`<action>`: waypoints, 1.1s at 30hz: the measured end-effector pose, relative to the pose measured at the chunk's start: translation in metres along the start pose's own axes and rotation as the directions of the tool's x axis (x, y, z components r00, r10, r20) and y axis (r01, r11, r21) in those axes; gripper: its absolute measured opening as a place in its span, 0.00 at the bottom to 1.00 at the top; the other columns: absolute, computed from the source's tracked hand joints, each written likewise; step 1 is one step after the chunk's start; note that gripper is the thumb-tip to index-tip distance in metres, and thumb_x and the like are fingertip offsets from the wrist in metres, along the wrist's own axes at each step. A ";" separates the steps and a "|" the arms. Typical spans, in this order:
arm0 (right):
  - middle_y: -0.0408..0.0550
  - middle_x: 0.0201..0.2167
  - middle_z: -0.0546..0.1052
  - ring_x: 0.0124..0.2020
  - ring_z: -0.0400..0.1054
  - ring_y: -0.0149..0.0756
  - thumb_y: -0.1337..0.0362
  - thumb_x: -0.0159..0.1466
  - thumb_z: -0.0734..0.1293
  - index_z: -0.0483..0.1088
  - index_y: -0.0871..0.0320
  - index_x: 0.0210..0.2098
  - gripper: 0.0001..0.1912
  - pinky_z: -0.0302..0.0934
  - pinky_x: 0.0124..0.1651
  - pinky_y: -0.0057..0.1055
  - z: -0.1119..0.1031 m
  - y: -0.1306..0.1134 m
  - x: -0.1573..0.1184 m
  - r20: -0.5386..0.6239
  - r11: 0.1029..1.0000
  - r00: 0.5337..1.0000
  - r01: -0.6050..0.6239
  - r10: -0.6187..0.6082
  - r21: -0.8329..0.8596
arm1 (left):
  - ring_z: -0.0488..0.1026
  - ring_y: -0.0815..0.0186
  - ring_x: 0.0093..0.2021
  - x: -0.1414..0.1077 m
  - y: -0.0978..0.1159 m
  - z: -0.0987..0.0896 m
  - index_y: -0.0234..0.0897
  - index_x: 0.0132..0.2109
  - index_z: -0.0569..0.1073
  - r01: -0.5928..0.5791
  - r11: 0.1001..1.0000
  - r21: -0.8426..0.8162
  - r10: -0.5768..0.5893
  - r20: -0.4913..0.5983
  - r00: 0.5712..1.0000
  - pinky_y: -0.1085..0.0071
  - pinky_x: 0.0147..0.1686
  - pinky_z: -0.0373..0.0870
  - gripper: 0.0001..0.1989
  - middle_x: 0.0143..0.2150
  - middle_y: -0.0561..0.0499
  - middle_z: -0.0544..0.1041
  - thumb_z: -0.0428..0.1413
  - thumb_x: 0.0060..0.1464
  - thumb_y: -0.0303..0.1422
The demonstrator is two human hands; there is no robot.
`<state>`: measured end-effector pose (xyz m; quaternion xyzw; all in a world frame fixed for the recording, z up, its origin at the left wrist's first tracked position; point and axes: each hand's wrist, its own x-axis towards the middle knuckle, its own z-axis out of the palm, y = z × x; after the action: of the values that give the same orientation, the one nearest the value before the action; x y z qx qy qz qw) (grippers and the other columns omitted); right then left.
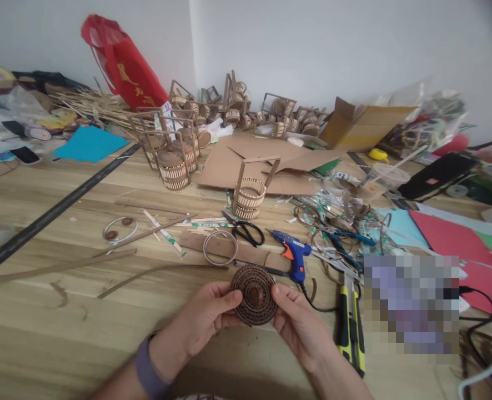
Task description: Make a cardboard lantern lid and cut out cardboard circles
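Between my two hands is a round brown coil of corrugated cardboard (252, 316), wound in rings, with a small brown knob (257, 296) at its middle. My left hand (206, 311) grips its left edge, thumb on top and fingers beneath. The right edge is pinched by my right hand (294, 316), the thumb near the rim. Just beyond the coil lie a pale ring (220, 248), black-handled scissors (250, 232) and a blue glue gun (298, 261). A small slatted bucket (248, 197) with a tall handle stands farther back.
A yellow-and-black utility knife (350, 328) lies right of my right hand. Brown strips (154, 272) are spread at left, near another ring (120, 229). Several slatted buckets (173, 169) stand behind, beside flat cardboard (216, 161). Tangled scraps and red paper (446, 233) cover the right side.
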<state>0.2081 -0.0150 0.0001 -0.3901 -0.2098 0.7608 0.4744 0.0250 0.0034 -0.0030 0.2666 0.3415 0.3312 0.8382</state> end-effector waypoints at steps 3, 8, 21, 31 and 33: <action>0.51 0.28 0.83 0.38 0.77 0.44 0.54 0.52 0.80 0.81 0.57 0.29 0.14 0.67 0.48 0.42 -0.001 0.002 0.001 -0.002 1.000 1.000 -0.007 0.007 0.027 | 0.79 0.59 0.38 -0.001 0.000 0.001 0.31 0.40 0.83 0.000 1.000 0.002 0.000 -0.007 1.000 0.66 0.41 0.73 0.24 0.39 0.40 0.83 0.73 0.39 0.44; 0.51 0.28 0.83 0.37 0.77 0.44 0.53 0.52 0.79 0.81 0.59 0.29 0.15 0.67 0.47 0.41 -0.003 0.002 0.001 -0.025 1.000 0.999 0.026 -0.026 -0.017 | 0.79 0.62 0.35 -0.001 0.000 0.003 0.31 0.40 0.83 -0.004 1.000 -0.011 0.004 -0.015 1.000 0.69 0.39 0.74 0.23 0.37 0.42 0.83 0.73 0.40 0.43; 0.51 0.32 0.83 0.40 0.76 0.42 0.51 0.53 0.79 0.82 0.58 0.33 0.17 0.66 0.50 0.38 0.003 0.004 0.000 -0.012 0.994 0.999 0.029 -0.031 -0.102 | 0.78 0.66 0.34 0.003 0.000 0.007 0.33 0.36 0.82 -0.109 0.988 -0.108 0.092 -0.154 0.984 0.75 0.35 0.73 0.20 0.36 0.45 0.84 0.73 0.39 0.43; 0.51 0.32 0.83 0.40 0.76 0.42 0.51 0.54 0.78 0.83 0.57 0.33 0.16 0.66 0.50 0.38 -0.001 -0.004 0.000 0.029 0.989 0.999 0.019 -0.015 -0.147 | 0.78 0.64 0.32 0.002 0.000 0.009 0.30 0.38 0.82 -0.064 0.989 -0.136 0.045 -0.137 0.990 0.72 0.33 0.74 0.22 0.36 0.42 0.84 0.74 0.37 0.40; 0.51 0.33 0.83 0.41 0.76 0.42 0.51 0.54 0.78 0.83 0.57 0.35 0.16 0.66 0.50 0.38 -0.001 -0.004 -0.001 0.047 0.988 0.999 0.018 -0.011 -0.151 | 0.78 0.64 0.32 0.002 0.000 0.008 0.30 0.37 0.82 -0.075 0.988 -0.133 0.057 -0.138 0.989 0.72 0.35 0.74 0.21 0.35 0.42 0.84 0.75 0.36 0.38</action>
<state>0.2108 -0.0141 0.0028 -0.4057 -0.2805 0.7481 0.4440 0.0325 0.0029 0.0013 0.1964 0.3640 0.3987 0.8185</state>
